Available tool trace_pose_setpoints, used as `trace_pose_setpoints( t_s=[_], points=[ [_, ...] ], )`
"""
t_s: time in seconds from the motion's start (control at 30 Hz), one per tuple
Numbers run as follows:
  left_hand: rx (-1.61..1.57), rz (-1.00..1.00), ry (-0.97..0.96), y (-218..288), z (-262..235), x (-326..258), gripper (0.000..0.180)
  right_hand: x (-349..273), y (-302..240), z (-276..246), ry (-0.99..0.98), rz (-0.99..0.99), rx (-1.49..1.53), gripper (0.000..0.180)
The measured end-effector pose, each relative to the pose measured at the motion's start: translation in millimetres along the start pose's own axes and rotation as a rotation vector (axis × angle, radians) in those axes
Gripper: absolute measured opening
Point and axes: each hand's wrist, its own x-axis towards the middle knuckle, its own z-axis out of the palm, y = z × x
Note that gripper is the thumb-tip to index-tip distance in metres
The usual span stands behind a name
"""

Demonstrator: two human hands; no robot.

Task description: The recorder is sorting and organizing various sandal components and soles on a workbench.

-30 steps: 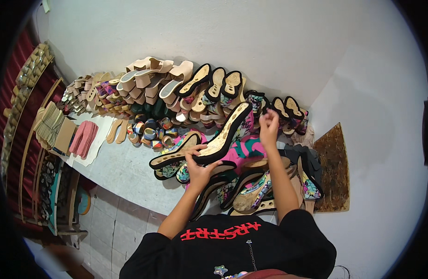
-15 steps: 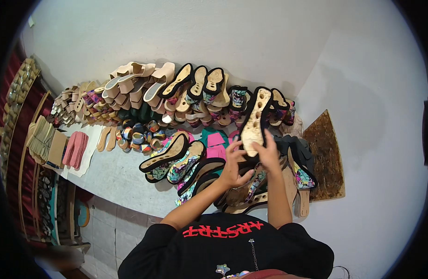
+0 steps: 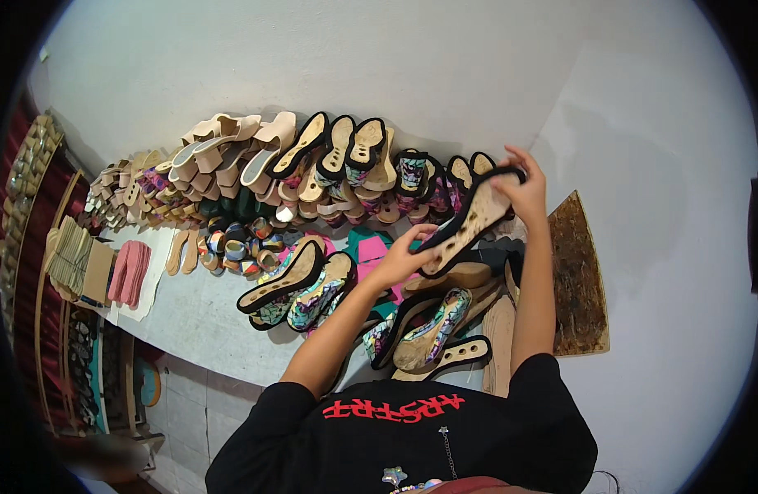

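Above the right part of the table I hold a wedge shoe (image 3: 479, 216), its tan underside with a row of holes turned up and black material round its rim. My left hand (image 3: 402, 257) grips its lower, narrower end. My right hand (image 3: 525, 188) holds the upper right, wider end, with the thumb on the sole and some fingers raised behind it. Below the hands lie a floral-patterned wedge (image 3: 447, 323) and a tan sole piece with holes (image 3: 461, 354). To the left rest more floral wedges with black edging (image 3: 282, 276).
Stacked along the wall are beige heeled sandals (image 3: 268, 152) and black-rimmed wedges (image 3: 339, 148). Pink insoles (image 3: 130, 267) and a box of pale soles (image 3: 83, 255) stand at the table's left end. A brown board (image 3: 578, 280) leans on the right wall.
The wedge has tilted from nearly upright to a slant, its wider end now at the upper right. My right hand has moved up to that end; my left now holds the lower end.
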Motion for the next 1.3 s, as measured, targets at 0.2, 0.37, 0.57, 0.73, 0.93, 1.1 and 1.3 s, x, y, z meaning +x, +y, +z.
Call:
trace_pose_setpoints(
  t_s=[0.2, 0.37, 0.57, 0.73, 0.93, 1.1, 1.3],
  points=[
    [-0.193, -0.155, 0.280, -2, 19, 69, 0.032, 9, 29, 52, 0.203, 0.305, -0.301, 0.063],
    [-0.323, -0.152, 0.359, -11, 19, 115, 0.033, -2, 60, 96, -0.131, 0.403, 0.007, 0.073],
    [-0.435, -0.318, 0.368, -18, 3, 130, 0.038, 37, 115, 114, 0.046, 0.379, -0.236, 0.053],
    [-0.350, -0.228, 0.379, -25, -34, 117, 0.027, 52, 130, 116, -0.154, 0.384, -0.230, 0.061],
    [0.204, 0.169, 0.495, -20, -38, 123, 0.034, 38, 116, 112, -0.253, 0.240, -0.325, 0.087],
    [0.729, 0.268, 0.473, -16, -51, 136, 0.053, 45, 86, 100, -0.503, 0.271, -0.403, 0.069],
    [0.778, 0.284, 0.490, -20, -55, 148, 0.049, 54, 97, 115, -0.260, 0.224, -0.421, 0.078]
  ],
)
